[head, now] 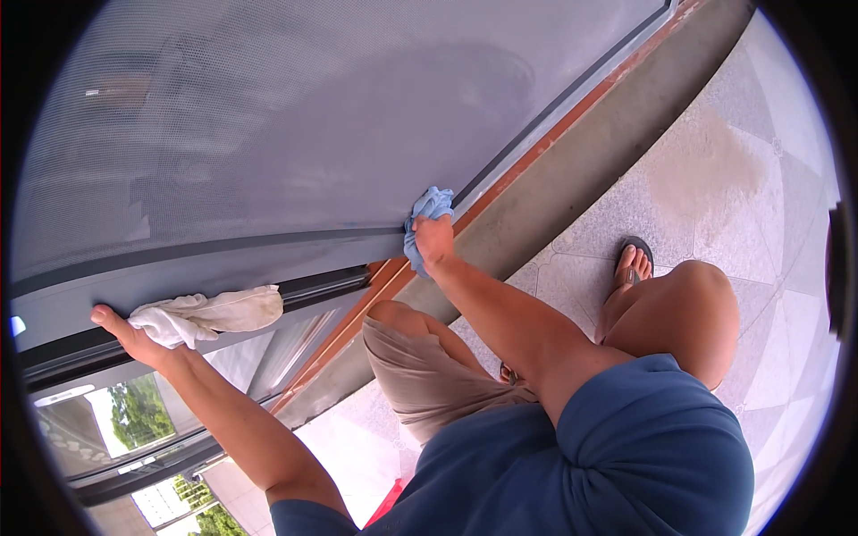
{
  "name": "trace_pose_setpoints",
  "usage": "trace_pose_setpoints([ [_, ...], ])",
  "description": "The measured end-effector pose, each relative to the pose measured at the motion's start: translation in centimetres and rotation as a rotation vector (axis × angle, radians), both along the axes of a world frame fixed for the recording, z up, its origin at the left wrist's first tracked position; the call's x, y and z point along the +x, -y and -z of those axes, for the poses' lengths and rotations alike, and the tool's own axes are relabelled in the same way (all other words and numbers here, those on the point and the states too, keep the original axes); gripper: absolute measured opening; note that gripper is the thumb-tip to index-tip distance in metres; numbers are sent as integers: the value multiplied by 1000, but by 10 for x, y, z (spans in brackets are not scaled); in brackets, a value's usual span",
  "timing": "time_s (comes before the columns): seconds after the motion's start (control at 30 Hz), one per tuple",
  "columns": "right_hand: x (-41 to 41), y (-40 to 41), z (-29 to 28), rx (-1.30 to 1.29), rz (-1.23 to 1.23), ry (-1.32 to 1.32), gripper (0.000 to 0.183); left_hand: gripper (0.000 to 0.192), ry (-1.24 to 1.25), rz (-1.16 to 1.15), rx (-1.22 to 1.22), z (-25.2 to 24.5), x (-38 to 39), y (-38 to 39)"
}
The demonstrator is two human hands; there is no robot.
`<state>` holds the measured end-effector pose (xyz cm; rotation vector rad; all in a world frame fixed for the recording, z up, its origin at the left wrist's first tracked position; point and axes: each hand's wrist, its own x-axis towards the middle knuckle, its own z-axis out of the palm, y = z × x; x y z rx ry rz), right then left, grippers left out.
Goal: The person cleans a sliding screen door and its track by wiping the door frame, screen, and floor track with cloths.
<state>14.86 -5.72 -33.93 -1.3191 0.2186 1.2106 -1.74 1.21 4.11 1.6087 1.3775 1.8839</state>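
My right hand [434,241] grips a crumpled blue cloth [432,201] against the lower corner of a grey-framed mesh screen panel [375,134]. Part of that cloth hangs over the bottom edge of the frame [335,248]. On the left, my left hand [144,345] is at the panel's side rail with a white cloth [214,311], which lies along the rail and looks stained at its far end. The thumb stretches out over the grey frame, while the cloth hides the fingers.
A reddish-brown strip [529,161] and a concrete ledge [603,134] run beside the panel. Patterned floor tiles [751,248] bear a brownish dusty patch [710,167]. Glass [141,409] at lower left reflects greenery. A red object [384,504] shows partly beside my shirt.
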Motion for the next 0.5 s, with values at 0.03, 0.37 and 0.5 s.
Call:
trace_pose_setpoints([
  [0.03, 0, -4, -8, -8, 11, 2, 51, 111, -4, 6, -10, 2, 3, -1],
  [0.37, -28, -2, -41, 324, 121, -38, 30, 113, -19, -74, 23, -4, -6, -7],
  [0.5, 9, -21, 78, 85, 284, -72, 21, 110, -46, -16, 36, 2, 4, -8],
])
